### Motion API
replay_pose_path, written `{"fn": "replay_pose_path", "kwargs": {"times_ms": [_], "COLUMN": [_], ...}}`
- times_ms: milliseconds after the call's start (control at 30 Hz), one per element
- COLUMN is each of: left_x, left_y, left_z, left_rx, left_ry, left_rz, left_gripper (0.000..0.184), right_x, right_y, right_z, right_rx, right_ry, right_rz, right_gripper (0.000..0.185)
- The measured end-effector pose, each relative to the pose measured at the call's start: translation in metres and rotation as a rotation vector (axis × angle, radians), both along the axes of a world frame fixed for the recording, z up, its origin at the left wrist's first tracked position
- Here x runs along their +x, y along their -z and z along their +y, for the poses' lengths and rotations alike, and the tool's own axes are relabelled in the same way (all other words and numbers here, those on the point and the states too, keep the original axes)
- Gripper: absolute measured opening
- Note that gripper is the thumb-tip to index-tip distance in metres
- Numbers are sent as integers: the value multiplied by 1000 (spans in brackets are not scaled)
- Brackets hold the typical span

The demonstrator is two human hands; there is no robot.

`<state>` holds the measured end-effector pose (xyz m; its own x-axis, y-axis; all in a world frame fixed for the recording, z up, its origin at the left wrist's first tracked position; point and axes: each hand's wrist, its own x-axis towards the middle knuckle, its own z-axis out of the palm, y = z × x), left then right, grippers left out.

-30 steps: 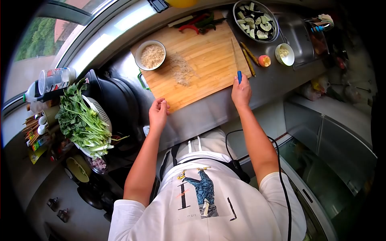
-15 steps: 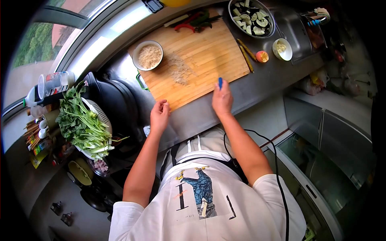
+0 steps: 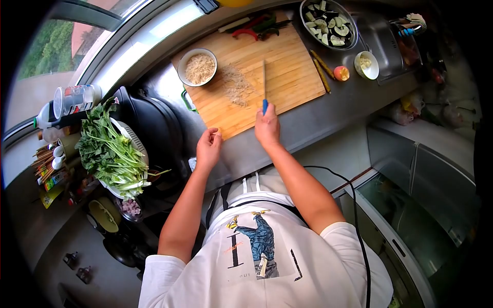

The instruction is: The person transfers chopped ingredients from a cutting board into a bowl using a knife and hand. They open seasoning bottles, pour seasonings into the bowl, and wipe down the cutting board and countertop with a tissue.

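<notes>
My right hand (image 3: 267,126) is closed round the blue handle of a knife (image 3: 264,82), whose blade points away over the wooden cutting board (image 3: 292,77). At the board's near left corner, my left hand (image 3: 209,147) has its fingers curled together; whether they hold anything is hard to make out. Pale shredded bits (image 3: 237,87) lie on the board, left of the blade. Beside them stands a bowl of similar shreds (image 3: 199,68). Red and green peppers (image 3: 257,28) rest along the far edge.
Right of the board are two brown sticks (image 3: 322,72), a reddish round item (image 3: 341,73), a small white bowl (image 3: 372,72), a bowl of cut eggplant (image 3: 331,25) and the sink (image 3: 377,41). Leafy greens (image 3: 110,154) fill a white basket at left.
My right hand has moved left with the knife, from beyond the board's right part to its near middle edge. My left hand stays near the corner.
</notes>
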<state>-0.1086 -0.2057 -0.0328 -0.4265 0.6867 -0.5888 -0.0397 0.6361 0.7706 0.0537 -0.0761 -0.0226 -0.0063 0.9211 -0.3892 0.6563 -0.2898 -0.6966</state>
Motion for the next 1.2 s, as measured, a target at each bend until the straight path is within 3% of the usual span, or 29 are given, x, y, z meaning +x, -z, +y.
{"fn": "replay_pose_path", "kwargs": {"times_ms": [100,300,400,700,900,1100,1200], "left_x": [1,2,4,15,28,30,28], "left_y": [2,5,7,-10,-10,-6,0], "left_z": [2,-4,-1,25,58,105,135], "left_rx": [9,34,27,18,-30,40,53], "left_ry": [14,59,73,155,324,351,310], "left_rz": [19,62,83,201,597,661,671], "left_gripper": [27,28,29,37,46,33,30], "right_x": [-1,48,53,-22,14,82,95], "right_y": [1,0,3,9,13,-2,-3], "right_z": [-4,12,15,-20,-1,30,35], "right_rx": [79,136,77,65,199,-378,-392], "right_ry": [-110,171,164,-155,-152,-84,-70], "right_rz": [-2,-159,-214,56,224,426,434], "right_gripper": [28,32,31,34,33,29,34]}}
